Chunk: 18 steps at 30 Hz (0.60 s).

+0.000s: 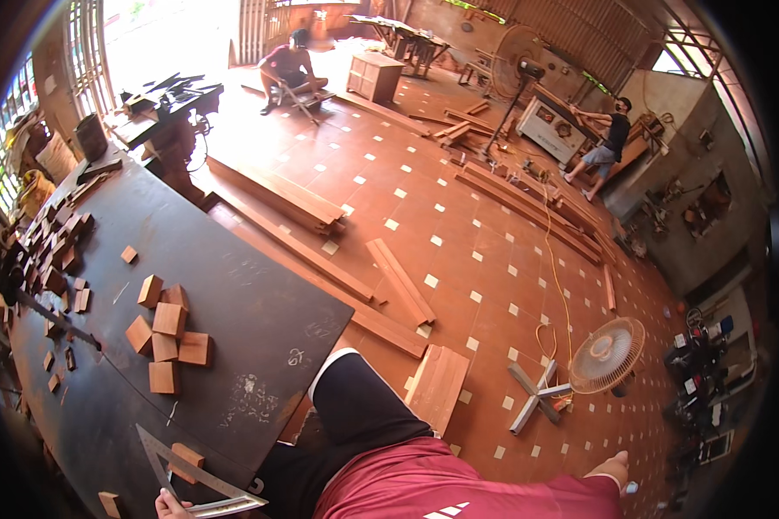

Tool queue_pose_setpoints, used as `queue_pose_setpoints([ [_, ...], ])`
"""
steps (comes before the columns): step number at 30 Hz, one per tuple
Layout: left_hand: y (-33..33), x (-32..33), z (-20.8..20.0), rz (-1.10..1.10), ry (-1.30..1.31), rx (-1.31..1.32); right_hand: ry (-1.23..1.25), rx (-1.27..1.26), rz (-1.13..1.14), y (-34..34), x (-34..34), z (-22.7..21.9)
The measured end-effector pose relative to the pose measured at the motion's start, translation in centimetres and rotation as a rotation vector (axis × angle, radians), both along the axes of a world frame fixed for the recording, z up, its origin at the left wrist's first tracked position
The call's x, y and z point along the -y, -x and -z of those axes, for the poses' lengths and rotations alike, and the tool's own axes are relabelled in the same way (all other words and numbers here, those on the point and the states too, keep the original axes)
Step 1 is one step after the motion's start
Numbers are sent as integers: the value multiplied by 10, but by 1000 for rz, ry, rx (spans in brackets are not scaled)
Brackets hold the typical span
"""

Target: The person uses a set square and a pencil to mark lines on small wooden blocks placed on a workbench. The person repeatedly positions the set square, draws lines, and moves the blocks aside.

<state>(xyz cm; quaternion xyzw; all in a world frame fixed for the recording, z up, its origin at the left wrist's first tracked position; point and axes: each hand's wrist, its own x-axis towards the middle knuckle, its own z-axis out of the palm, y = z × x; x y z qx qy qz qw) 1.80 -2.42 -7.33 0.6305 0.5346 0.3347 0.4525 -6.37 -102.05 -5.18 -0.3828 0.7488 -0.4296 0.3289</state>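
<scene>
At the lower left, my left hand (173, 505) is closed on the corner of a metal triangular square (156, 458). The square lies over or just above a small wooden block (186, 461) on a dark metal-topped table (234, 285). Another block (110, 504) sits near the bottom edge, left of that hand. Farther up the tabletop is a cluster of several cut blocks (170, 318). Out to the right, away from the table, my right hand (616, 467) shows only in part beyond the red sleeve, its fingers not clear.
Many offcuts (56, 238) crowd the table's far left, by a saw-like blade (56, 320). Long timber boards (294, 251) lie on the tiled floor. A pedestal fan (606, 355) stands at right. One person (290, 69) sits far back; another (613, 138) stands beside a machine (554, 125).
</scene>
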Motion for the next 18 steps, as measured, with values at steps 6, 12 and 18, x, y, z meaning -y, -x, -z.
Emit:
queue_pose_setpoints([
  [6,16,-21,35,34,-67,51,-58,-32,-52,-14,-8,3],
  [12,23,-14,38,23,-8,32,-87,-98,-70,-21,-16,10],
  [18,21,-15,35,-5,6,50,-116,-120,-74,-25,-23,16],
])
